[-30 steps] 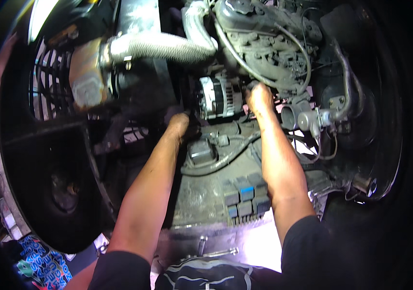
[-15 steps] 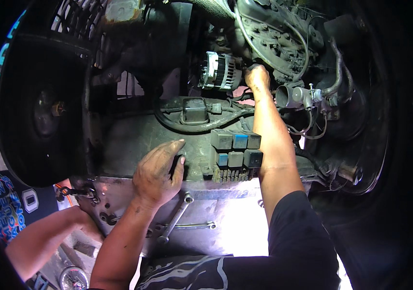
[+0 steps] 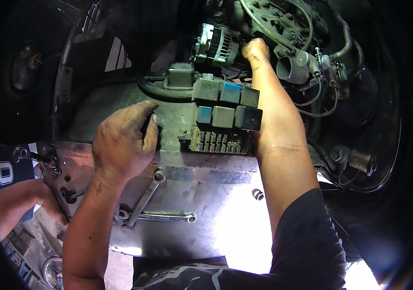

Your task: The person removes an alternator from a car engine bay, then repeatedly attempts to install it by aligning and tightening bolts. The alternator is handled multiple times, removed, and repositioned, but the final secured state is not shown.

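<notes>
My right hand (image 3: 256, 50) reaches far into the engine bay, curled closed against the rear end of the silver and black alternator (image 3: 216, 45). Whatever its fingers grip there is hidden behind the knuckles. My left hand (image 3: 125, 141) rests on the dusty metal panel (image 3: 83, 116), fingers together, thumb apart, nothing in the grasp. Between my arms stands the block of relays (image 3: 223, 116), some with blue faces, above a row of fuses (image 3: 218, 142). Nearer me, two combination wrenches, one slanted (image 3: 143, 199) and one nearly level (image 3: 165, 217), lie on the metal ledge.
Another person's arm (image 3: 15, 200) comes in at the lower left. A small socket (image 3: 258, 194) sits on the brightly lit ledge. Right of my right hand are a round metal pipe opening (image 3: 288, 69) and hoses (image 3: 344, 38). A black box (image 3: 180, 76) stands beside a thick cable.
The view has shifted closer, so the alternator and relays appear higher and the wrenches larger. My right hand stays behind the alternator; my left hand keeps its pose on the panel.
</notes>
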